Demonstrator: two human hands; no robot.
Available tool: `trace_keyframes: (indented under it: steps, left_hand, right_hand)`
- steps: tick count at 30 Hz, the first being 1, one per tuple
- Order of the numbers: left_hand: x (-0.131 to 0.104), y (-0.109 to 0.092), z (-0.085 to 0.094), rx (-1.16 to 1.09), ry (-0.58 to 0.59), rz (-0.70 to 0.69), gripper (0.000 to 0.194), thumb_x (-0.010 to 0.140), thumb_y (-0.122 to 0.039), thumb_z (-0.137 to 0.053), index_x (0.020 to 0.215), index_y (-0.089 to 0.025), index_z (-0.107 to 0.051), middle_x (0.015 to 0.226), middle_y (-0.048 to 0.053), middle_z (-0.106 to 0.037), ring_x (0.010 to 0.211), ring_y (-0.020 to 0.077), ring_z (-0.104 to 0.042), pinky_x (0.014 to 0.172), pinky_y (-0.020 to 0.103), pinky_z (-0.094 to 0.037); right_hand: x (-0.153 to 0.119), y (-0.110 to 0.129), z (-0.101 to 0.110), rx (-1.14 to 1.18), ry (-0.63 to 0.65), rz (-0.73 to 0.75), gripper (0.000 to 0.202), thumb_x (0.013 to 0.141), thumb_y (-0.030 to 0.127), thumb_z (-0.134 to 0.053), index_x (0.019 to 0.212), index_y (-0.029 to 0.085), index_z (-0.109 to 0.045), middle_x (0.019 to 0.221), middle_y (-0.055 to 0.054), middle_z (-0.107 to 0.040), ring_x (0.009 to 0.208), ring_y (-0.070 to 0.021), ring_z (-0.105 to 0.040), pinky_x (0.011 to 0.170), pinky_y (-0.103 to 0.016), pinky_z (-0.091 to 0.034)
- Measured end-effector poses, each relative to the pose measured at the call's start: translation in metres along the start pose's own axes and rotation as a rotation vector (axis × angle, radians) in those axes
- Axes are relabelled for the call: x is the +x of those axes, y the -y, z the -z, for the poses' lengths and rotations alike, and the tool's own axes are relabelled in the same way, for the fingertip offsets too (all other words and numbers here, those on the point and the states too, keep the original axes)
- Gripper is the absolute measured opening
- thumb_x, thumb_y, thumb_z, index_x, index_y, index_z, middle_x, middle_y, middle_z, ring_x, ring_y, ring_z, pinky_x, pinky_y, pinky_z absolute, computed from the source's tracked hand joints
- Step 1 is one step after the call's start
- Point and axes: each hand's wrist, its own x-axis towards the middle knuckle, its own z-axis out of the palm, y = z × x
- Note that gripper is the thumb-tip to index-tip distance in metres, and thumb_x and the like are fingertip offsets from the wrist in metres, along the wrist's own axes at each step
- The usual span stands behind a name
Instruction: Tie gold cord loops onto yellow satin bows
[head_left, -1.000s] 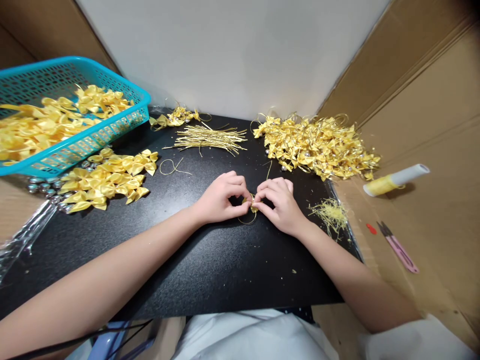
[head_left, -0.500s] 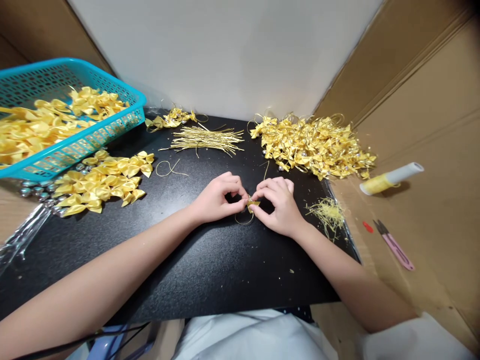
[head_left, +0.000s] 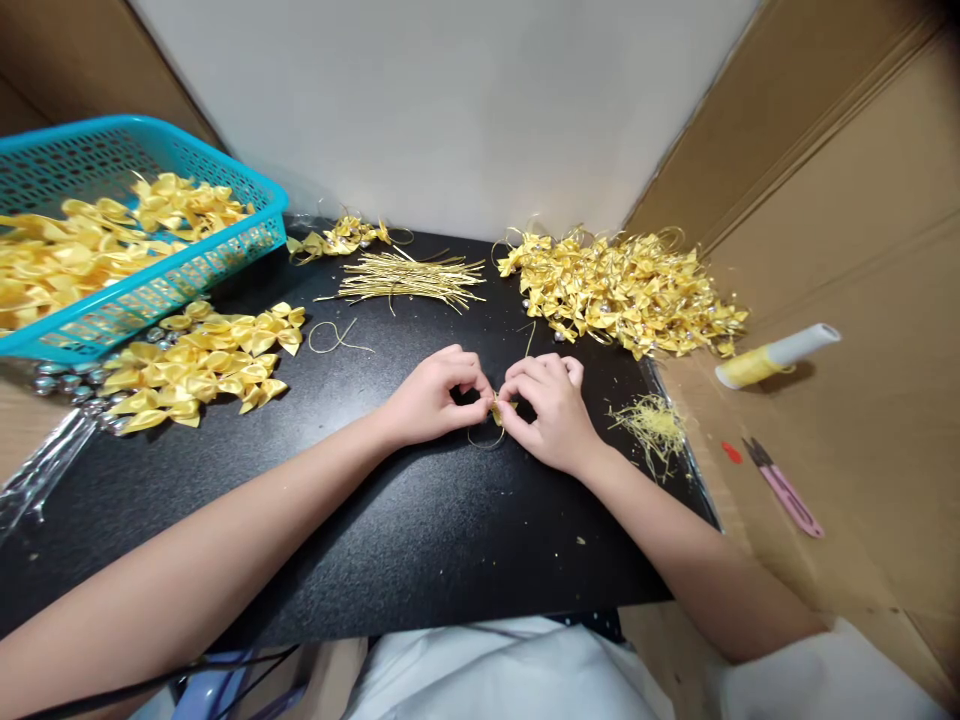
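Note:
Near the middle of the black table [head_left: 360, 560], my left hand [head_left: 442, 397] and my right hand [head_left: 551, 412] meet fingertip to fingertip. Both are closed in a pinch around a small yellow ribbon bow [head_left: 504, 411], mostly covered by the fingers. A thin gold cord [head_left: 486, 446] loops out below the bow, and another cord end [head_left: 531, 338] sticks up behind my right fingers. Beyond the hands lies a bundle of cut gold cords [head_left: 412, 278]. One loose cord [head_left: 339, 338] curls to the left of it.
Left: a turquoise basket [head_left: 172, 262] of yellow bows, more bows [head_left: 217, 360] and silver bells [head_left: 71, 380]. Right: a heap of corded bows [head_left: 622, 290], yellow thread scraps [head_left: 654, 428], pink thread snips [head_left: 786, 490] and a white-and-yellow tube [head_left: 780, 355]. A white wall [head_left: 450, 110] stands behind.
My right thumb and index finger have drawn together and closer to my left fingertips, hiding more of the bow. The whole view has shifted very slightly; other things stay put.

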Motion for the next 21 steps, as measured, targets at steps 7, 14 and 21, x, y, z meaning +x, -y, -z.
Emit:
trace_keyframes:
  steps: [7, 14, 21]
  left_hand:
    - [0.001, -0.001, 0.0, -0.015, -0.011, 0.01, 0.014, 0.079, -0.02, -0.059, 0.066, -0.017, -0.064, 0.064, -0.001, -0.06, 0.066, 0.0136, -0.049, 0.069, 0.028, -0.039]
    - [0.0, 0.0, 0.0, -0.024, -0.031, 0.02, 0.015, 0.08, -0.022, -0.06, 0.068, -0.017, -0.067, 0.064, 0.0, -0.059, 0.066, 0.0142, -0.048, 0.068, 0.028, -0.039]
    - [0.0, 0.001, 0.0, -0.031, -0.02, 0.03, 0.016, 0.081, -0.024, -0.061, 0.069, -0.018, -0.068, 0.064, 0.0, -0.059, 0.066, 0.0146, -0.048, 0.068, 0.029, -0.039]
  right_hand:
    - [0.0, -0.001, 0.004, -0.024, -0.055, -0.055, 0.01, 0.084, 0.024, -0.058, 0.074, 0.022, -0.061, 0.089, 0.0, -0.068, 0.091, -0.0194, -0.054, 0.087, -0.039, -0.026]
    - [-0.004, 0.007, -0.002, 0.006, -0.119, -0.104, 0.01, 0.076, 0.028, -0.065, 0.069, 0.022, -0.064, 0.08, 0.002, -0.067, 0.086, -0.0191, -0.055, 0.085, -0.039, -0.025]
    - [-0.002, 0.01, -0.009, -0.01, -0.128, -0.152, 0.011, 0.076, 0.023, -0.064, 0.065, 0.022, -0.063, 0.077, 0.003, -0.068, 0.083, -0.018, -0.055, 0.085, -0.039, -0.024]
